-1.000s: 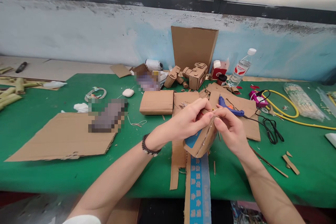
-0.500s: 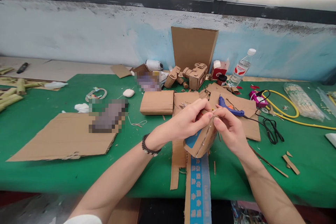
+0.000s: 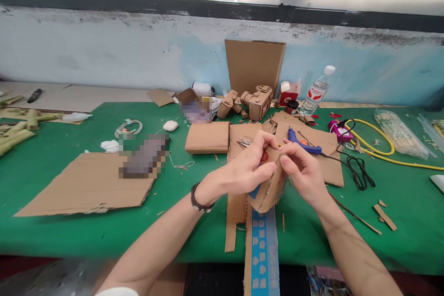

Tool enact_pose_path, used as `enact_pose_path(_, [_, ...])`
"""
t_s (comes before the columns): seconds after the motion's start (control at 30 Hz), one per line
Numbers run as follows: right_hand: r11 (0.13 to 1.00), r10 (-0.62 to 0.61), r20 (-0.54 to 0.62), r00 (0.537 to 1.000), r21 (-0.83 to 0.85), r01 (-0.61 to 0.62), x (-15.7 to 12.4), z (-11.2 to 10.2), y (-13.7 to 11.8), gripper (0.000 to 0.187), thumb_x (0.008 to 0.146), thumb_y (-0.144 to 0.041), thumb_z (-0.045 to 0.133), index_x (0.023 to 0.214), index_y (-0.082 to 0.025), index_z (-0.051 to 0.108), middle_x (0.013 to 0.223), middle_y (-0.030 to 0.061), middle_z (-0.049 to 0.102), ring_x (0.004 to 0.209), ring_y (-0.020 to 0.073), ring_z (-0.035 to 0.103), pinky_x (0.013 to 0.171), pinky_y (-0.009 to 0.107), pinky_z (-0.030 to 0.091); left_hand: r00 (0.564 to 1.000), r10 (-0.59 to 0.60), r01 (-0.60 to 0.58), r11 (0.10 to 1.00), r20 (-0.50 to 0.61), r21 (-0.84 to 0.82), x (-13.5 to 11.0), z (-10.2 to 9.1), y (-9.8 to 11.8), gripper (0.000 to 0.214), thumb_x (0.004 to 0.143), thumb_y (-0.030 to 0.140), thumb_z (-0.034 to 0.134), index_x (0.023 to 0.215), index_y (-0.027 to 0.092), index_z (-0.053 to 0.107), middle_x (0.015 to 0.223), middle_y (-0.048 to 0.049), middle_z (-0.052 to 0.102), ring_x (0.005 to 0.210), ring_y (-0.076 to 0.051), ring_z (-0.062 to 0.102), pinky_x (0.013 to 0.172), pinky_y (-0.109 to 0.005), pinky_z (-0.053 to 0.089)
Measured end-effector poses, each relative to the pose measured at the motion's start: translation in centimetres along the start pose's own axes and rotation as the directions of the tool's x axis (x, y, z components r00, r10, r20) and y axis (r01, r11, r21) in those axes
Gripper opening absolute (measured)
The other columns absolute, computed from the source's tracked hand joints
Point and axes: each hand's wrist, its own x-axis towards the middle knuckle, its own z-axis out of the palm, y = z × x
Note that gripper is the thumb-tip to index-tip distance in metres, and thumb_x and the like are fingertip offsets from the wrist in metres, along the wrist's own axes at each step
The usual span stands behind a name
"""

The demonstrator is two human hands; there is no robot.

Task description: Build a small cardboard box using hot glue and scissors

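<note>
Between my two hands is a folded cardboard piece (image 3: pixel 272 192) with blue print and a seam running along its edge. My left hand (image 3: pixel 251 162) grips its left side, the thumb lying across the face near the seam. With thumb and fingers, my right hand (image 3: pixel 300 166) pinches the upper corner by the seam. A long cardboard strip with blue print (image 3: pixel 262 254) lies below the piece and hangs over the table's front edge. Just beyond my right hand rests a blue glue gun (image 3: pixel 303 142) on a cardboard sheet (image 3: pixel 331 166). Scissors (image 3: pixel 244 141) show partly behind my left hand.
A flat cardboard box (image 3: pixel 207 138) and a cardboard camera model (image 3: pixel 258 101) stand further back. A water bottle (image 3: pixel 316 90) is by the wall. To the right lie a black cord (image 3: pixel 357 171), a yellow hose (image 3: pixel 385 148) and a purple power block (image 3: pixel 340 132). A large cardboard sheet (image 3: pixel 86 185) lies left.
My left thumb has moved slightly left and down, away from the corner. The cardboard piece has shifted a little. My right hand keeps its pinch, and the view has tilted slightly.
</note>
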Motion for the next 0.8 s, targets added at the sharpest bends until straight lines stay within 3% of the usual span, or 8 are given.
enact_pose_path(0.3, [1.000,-0.003,0.001,1.000,0.017,0.003,-0.2,-0.1,-0.3,0.041,0.111,-0.066,0.066,0.093,-0.029,0.071,0.077,-0.0035,0.069,0.074,0.0200,0.064,0.135,0.052,0.046,0.997,0.065,-0.061,0.993,-0.042,0.099,-0.3,0.9,-0.3,0.047,0.101,0.049,0.069,0.126,0.029,0.035,0.113,-0.0037,0.048,0.097,-0.023,0.051,0.085,-0.039,0.051])
enact_pose_path(0.8, [0.999,-0.037,-0.008,0.999,-0.015,0.037,-0.4,0.1,0.2,0.034,0.113,-0.058,0.067,0.097,-0.029,0.072,0.085,-0.0033,0.074,0.080,0.0201,0.069,0.139,0.051,0.041,0.994,0.078,-0.080,0.997,-0.082,-0.020,-0.3,1.3,-1.3,0.034,0.115,0.057,0.053,0.126,0.028,0.039,0.116,-0.0042,0.050,0.097,-0.021,0.050,0.087,-0.038,0.051])
